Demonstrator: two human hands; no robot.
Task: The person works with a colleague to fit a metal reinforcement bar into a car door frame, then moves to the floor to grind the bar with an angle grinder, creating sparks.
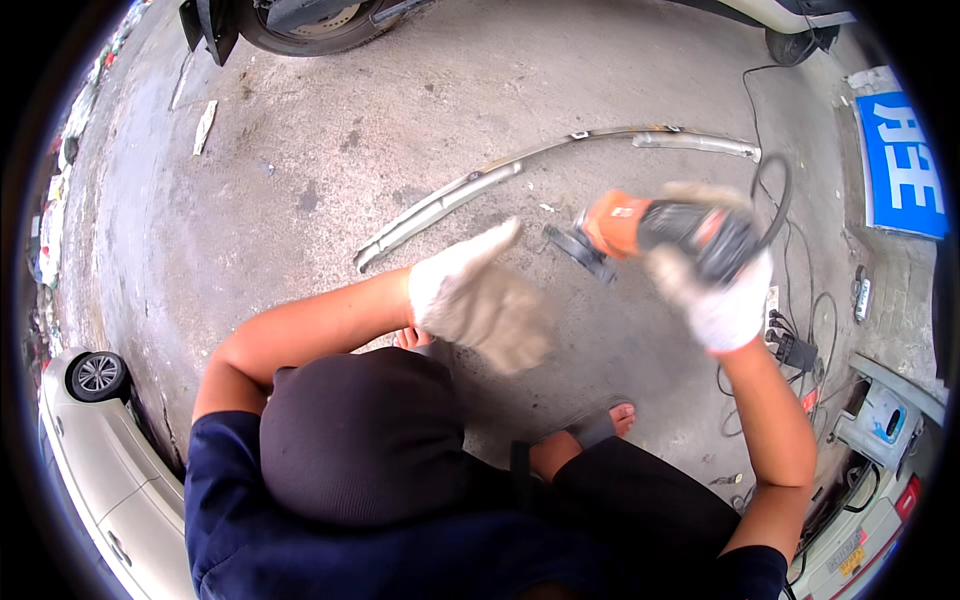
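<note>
My right hand, in a pale work glove with an orange-edged cuff, is wrapped round an orange and black corded angle grinder. Its head points left, and the dark disc or guard at its front is smeared by motion. My left hand, gloved too, hovers to the left of the tool with its thumb apart from the fingers and nothing in it. Beyond both hands a long curved metal strip lies on the concrete; neither hand touches it. The grinder's cable loops off its rear end.
Loose cables and a power strip lie by my right forearm. A blue sign and a spray can are at the far right. A wheel stands at the top, and a pale car at the lower left. My bare toes show below.
</note>
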